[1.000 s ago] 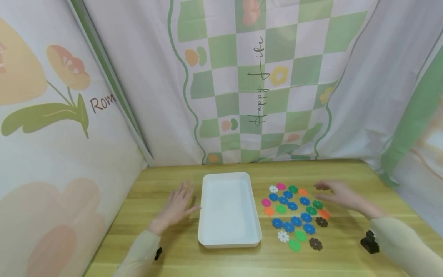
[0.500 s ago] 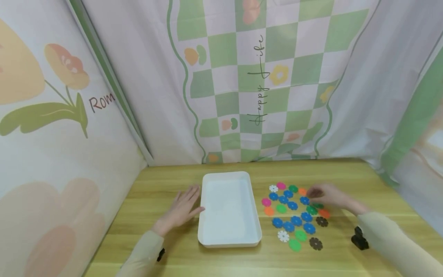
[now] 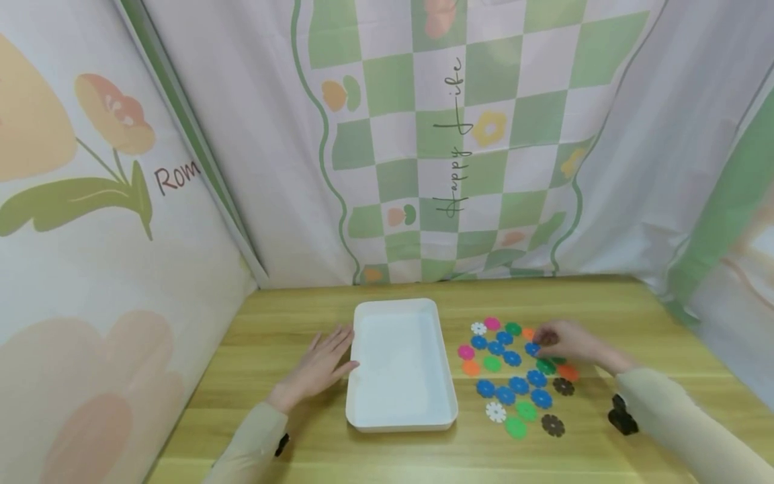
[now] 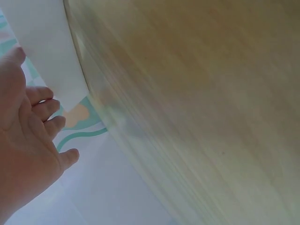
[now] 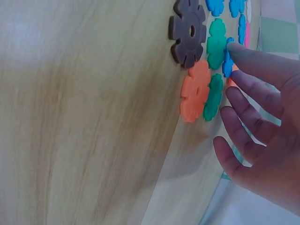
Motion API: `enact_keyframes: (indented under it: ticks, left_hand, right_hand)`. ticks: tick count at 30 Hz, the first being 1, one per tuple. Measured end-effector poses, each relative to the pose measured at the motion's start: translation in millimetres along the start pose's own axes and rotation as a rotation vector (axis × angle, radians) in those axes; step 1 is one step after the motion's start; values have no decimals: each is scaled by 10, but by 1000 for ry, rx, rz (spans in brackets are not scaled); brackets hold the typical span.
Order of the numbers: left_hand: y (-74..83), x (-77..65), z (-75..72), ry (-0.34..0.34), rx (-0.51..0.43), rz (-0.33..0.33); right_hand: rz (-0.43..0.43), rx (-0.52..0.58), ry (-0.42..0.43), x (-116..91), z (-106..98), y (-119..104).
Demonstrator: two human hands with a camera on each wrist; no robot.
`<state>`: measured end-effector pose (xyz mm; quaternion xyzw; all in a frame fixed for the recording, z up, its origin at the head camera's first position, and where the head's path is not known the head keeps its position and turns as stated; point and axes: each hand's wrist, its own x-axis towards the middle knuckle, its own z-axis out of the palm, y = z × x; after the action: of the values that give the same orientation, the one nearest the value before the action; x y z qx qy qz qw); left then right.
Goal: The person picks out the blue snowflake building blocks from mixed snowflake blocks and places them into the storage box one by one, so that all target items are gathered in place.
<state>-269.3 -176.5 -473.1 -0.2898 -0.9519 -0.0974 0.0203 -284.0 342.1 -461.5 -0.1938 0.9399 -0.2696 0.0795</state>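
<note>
Newly narrowed, the right grip [image 3: 571, 341] pinched a blue flower-shaped disc [image 5: 228, 62], seemingly secured, as the splayed left grip [image 3: 316, 368] touched a white tray [image 3: 402, 366].

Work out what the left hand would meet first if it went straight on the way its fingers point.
The left hand would most likely meet the white tray first, at its left side; whether they touch now is hard to tell.

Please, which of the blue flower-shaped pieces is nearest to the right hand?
The blue piece between thumb and forefinger of the right hand, just in front of the rearmost orange piece; no other blue piece touches this hand.
</note>
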Motion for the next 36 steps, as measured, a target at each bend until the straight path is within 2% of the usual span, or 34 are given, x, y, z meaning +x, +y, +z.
enact_keyframes:
  ticks: [7, 17, 23, 36]
  left_hand:
    - [-19, 1, 23, 9, 20, 15]
    - [-27, 14, 3, 3, 93, 47]
    - [-9, 10, -22, 12, 139, 77]
    - [-26, 21, -12, 45, 189, 122]
  right_hand:
    - [23, -13, 11, 23, 18, -17]
    - [33, 1, 8, 57, 15, -31]
    - [16, 0, 10, 92, 13, -15]
    - [-14, 68, -18, 79, -35, -35]
